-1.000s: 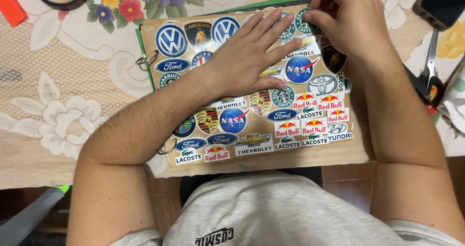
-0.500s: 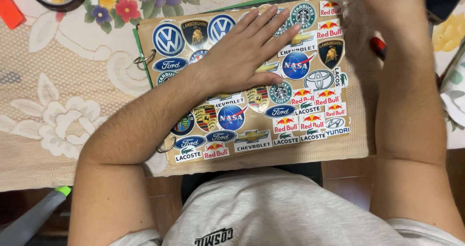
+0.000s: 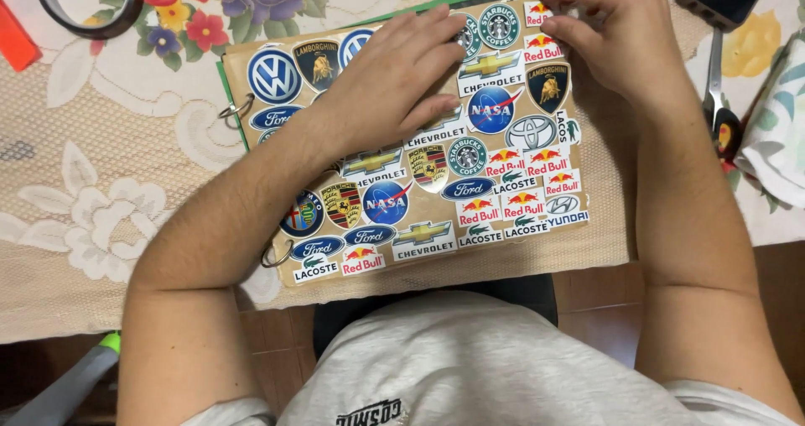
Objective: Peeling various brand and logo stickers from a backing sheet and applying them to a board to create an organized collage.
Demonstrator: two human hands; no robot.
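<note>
Stickers crowd the brown ring-bound cover [image 3: 587, 225] on the desk. Left hand [image 3: 394, 82] lies spread flat, pinning it. Right hand [image 3: 620, 32] pinches a small sticker [image 3: 537, 11] at the far corner; slanted placement or a trapped crease seems likely under uneven fingertip pressure.

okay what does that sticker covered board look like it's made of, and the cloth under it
The board under the left hand and right hand looks like brown cardboard or kraft paper, matte and plain where bare; its stickers look like glossy printed paper or vinyl. The tablecloth seems a cream lace-like fabric, with an openwork floral pattern.
</note>
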